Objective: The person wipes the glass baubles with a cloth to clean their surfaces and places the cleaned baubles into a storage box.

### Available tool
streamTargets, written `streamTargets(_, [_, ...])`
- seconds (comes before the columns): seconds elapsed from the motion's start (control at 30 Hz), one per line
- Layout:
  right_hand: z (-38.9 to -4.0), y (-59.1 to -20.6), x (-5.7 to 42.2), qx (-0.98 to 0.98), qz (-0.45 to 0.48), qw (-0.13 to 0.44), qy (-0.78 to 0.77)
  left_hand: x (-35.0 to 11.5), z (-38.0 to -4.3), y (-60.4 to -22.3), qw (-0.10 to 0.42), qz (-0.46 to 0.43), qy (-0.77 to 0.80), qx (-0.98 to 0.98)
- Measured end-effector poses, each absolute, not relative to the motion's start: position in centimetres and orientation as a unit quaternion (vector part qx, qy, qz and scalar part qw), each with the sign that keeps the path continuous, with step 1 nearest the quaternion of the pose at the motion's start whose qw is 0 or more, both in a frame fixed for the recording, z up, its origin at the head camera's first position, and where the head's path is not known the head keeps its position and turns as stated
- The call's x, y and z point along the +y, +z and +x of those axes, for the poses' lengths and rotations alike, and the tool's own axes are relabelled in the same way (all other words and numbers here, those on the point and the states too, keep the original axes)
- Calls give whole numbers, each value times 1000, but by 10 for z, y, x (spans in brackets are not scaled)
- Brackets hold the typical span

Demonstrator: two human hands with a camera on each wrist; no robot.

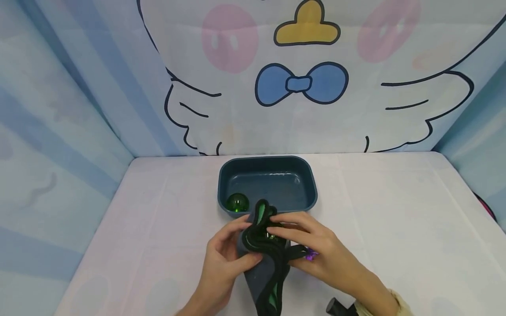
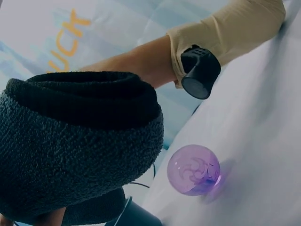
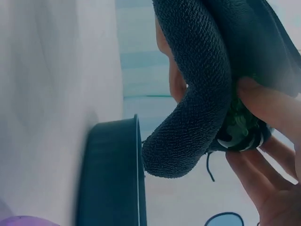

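Observation:
My left hand (image 1: 224, 263) grips a folded dark grey-blue cloth (image 1: 260, 273) with a terry texture, its thumb on top. In the head view the black edge of the cloth winds in waves, with green strips between the folds. My right hand (image 1: 320, 241) has its fingertips at the upper folds. A green see-through ball (image 3: 241, 123) shows in the right wrist view, pinched between the right thumb and fingers and partly covered by the cloth. Just past the cloth, a purple see-through ball (image 2: 194, 169) rests on the table, mostly hidden by the right hand in the head view.
A dark teal bin (image 1: 272, 163) stands behind the hands, with another green ball (image 1: 237, 202) in its near left corner. The white-covered table (image 1: 395, 210) meets a printed curtain (image 1: 245, 118) at the back. A black wrist camera (image 2: 201, 77) sits by the right sleeve.

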State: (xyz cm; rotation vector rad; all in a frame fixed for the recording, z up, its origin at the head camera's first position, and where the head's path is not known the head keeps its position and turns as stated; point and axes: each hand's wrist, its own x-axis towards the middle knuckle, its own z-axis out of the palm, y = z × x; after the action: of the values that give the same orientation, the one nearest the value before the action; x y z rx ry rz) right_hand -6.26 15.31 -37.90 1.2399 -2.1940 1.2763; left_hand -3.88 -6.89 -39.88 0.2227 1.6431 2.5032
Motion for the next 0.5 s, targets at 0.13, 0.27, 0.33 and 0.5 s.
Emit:
streamTargets(0.13, [-62, -380, 152, -775, 414, 144, 455, -69, -37, -398, 68, 76, 825, 555])
streamTargets(0.27, [-59, -383, 148, -782, 345, 94, 510, -69, -36, -396, 65, 78, 819, 564])
streamTargets(0.33, [-58, -384, 146, -785, 315, 79, 528, -69, -36, -395, 66, 73, 820, 564])
streamTargets(0.5, [-57, -386, 144, -799, 294, 98, 515, -68, -38, -396, 67, 66, 827, 554])
